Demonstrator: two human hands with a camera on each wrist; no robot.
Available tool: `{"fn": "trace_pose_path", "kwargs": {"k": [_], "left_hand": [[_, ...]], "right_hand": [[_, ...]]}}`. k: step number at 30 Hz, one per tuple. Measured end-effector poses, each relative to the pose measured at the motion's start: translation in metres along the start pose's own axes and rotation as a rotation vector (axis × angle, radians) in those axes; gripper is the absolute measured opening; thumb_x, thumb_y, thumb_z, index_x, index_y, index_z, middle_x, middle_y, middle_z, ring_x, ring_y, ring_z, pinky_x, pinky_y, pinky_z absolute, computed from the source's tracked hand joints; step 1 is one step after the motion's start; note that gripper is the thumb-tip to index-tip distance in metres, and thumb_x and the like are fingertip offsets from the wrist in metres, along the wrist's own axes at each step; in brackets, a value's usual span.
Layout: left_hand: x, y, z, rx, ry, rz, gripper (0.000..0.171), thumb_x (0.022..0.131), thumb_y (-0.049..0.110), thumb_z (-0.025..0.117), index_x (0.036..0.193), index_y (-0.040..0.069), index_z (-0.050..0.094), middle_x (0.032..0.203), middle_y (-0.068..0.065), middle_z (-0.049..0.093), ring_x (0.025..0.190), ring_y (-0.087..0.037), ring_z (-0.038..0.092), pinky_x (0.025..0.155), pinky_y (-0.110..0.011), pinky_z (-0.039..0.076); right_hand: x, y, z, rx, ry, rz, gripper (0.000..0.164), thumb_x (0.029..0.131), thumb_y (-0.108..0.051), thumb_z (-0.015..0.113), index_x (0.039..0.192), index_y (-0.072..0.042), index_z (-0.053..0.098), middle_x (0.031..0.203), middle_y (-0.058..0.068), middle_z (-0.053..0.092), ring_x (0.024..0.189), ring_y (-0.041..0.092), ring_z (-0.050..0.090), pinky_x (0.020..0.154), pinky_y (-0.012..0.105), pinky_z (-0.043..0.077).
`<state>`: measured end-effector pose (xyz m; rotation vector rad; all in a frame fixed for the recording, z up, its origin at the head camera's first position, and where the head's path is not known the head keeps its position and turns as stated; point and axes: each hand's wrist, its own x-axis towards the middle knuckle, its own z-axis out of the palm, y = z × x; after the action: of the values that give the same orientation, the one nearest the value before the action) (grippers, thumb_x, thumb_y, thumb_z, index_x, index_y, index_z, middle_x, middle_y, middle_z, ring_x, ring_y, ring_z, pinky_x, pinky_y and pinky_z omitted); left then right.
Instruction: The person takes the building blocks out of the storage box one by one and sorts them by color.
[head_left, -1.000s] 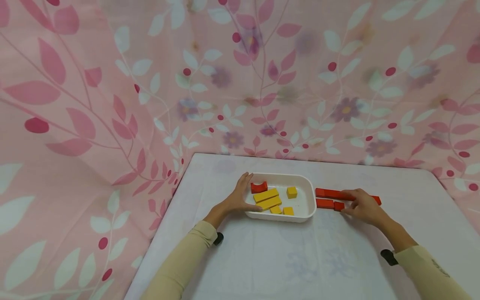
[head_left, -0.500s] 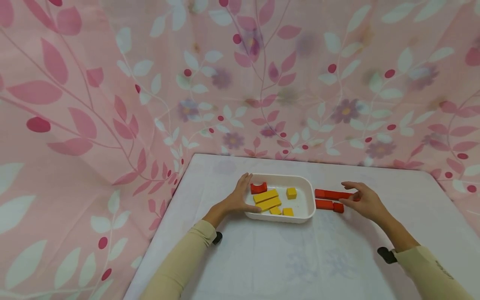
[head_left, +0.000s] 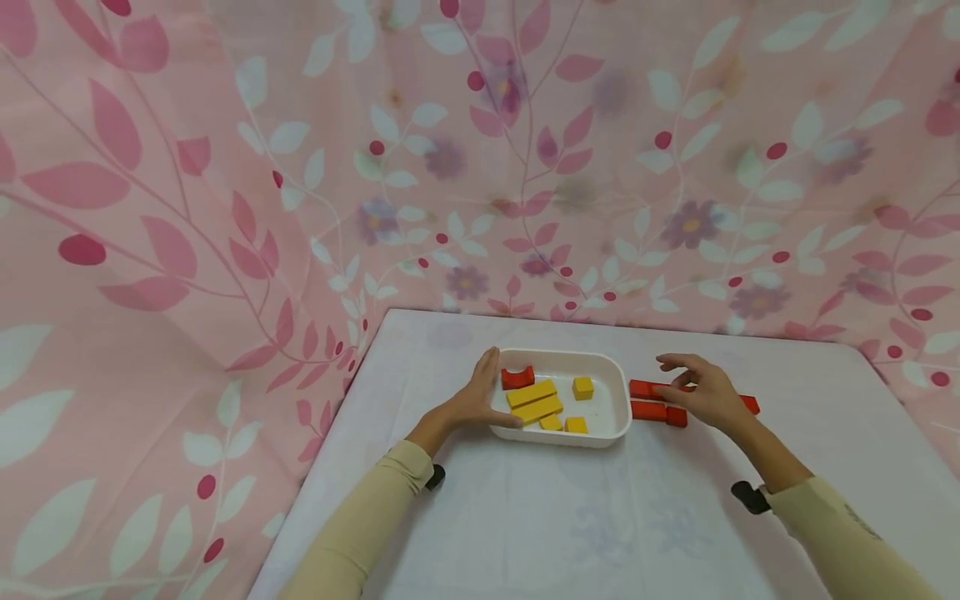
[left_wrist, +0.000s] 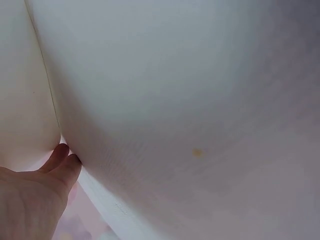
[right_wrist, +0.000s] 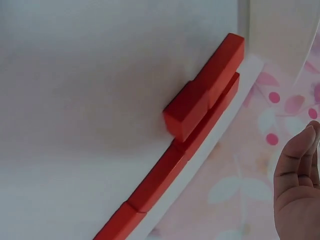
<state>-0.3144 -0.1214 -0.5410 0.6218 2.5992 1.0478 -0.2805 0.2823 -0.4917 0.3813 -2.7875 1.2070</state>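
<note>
A white tray (head_left: pixel 562 439) lies on the table, and my left hand (head_left: pixel 474 403) holds its left end, thumb over the near rim and fingers at the far-left side. Inside it are a red arch block (head_left: pixel 517 379), two yellow bars (head_left: pixel 532 392) and several small yellow blocks (head_left: pixel 582 387). My right hand (head_left: pixel 711 400) hovers over two rows of red blocks to the tray's right, fingers loosely bent and holding nothing. The back row (head_left: pixel 647 389) is partly hidden by that hand; the front row (head_left: pixel 648 410) ends in a red cube (head_left: pixel 677 417).
A white cloth covers the table (head_left: pixel 525 525). Behind and to the left hangs a pink curtain (head_left: pixel 465 208) with a leaf pattern. The red rows begin close to the tray's right wall. In the right wrist view, the red bars (right_wrist: pixel 220 65) lie side by side.
My right hand has lifted off the red blocks and moved left above them, its fingers spreading. My left hand and the tray have stayed in place.
</note>
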Motion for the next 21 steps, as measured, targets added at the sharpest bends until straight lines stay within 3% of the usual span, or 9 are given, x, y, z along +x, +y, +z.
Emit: {"fn": "trace_pose_path", "kwargs": {"k": [10, 21], "left_hand": [[0.0, 0.001, 0.002, 0.003, 0.011, -0.003, 0.132, 0.056, 0.066, 0.074, 0.147, 0.025, -0.013, 0.155, 0.006, -0.015, 0.143, -0.019, -0.001, 0.113, -0.048, 0.021], [-0.002, 0.001, 0.001, -0.006, 0.016, 0.008, 0.133, 0.056, 0.069, 0.072, 0.147, 0.025, -0.014, 0.154, 0.006, -0.016, 0.143, -0.019, 0.0, 0.113, -0.049, 0.021]], "right_hand": [[0.014, -0.013, 0.018, 0.166, -0.063, -0.024, 0.054, 0.078, -0.023, 0.074, 0.127, -0.017, 0.052, 0.117, 0.011, 0.056, 0.079, 0.013, 0.06, 0.064, 0.022, 0.056], [0.023, -0.033, 0.04, 0.217, -0.128, -0.01, 0.06, 0.075, -0.029, 0.076, 0.127, -0.011, 0.052, 0.119, 0.019, 0.054, 0.081, 0.023, 0.058, 0.067, 0.021, 0.055]]}}
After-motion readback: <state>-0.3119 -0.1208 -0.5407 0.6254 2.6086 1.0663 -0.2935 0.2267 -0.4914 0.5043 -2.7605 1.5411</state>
